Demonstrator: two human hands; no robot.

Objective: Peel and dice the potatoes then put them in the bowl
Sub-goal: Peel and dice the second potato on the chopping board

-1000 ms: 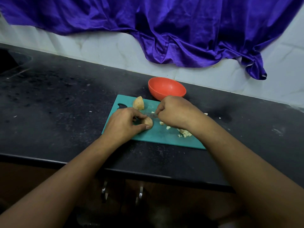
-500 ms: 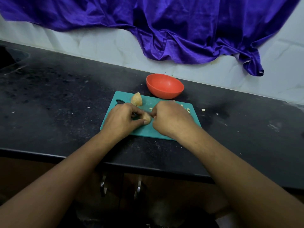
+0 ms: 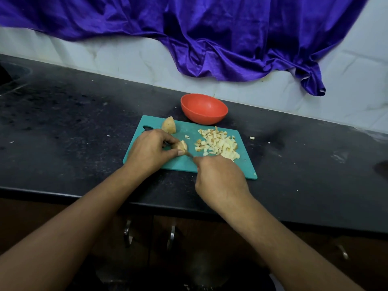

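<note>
- Left hand [image 3: 150, 151] pinches a small potato piece [image 3: 182, 146] between thumb and curled fingers. It presses the piece down on the left half of the cutting board [image 3: 244, 164].
- Right hand [image 3: 218, 177] is clenched round the knife [image 3: 189, 155] at the board's near edge. The handle is hidden inside the fist, and only a thin sliver of blade shows, its tip meeting the held piece.
- Diced potato [image 3: 218, 143] lies in a loose heap on the board's right half, apart from the left hand. A larger chunk [image 3: 169, 125] sits near the board's far left corner, beside the handle slot.
- Bowl [image 3: 204, 117] stands on the worktop [image 3: 73, 122] just beyond the board's far edge, and from this view it looks empty.
- Stray cubes [image 3: 252, 138] lie on the worktop just off the board's right edge.
- Judging by its look, the held piece is light, firm and stiff. Its cut faces are probably damp and starchy, so it may slip, and its rounded back may rock under the blade.
- It would sit safest with a flat cut face down, gripped on the top and the side away from the blade, fingertips tucked back.
- The dice are light and loose and would scatter if pushed carelessly. Gathering them against the flat of the blade or in a cupped hand suits them better than picking them up singly.
- Being light and smooth-looking, the bowl could slide when filled.
</note>
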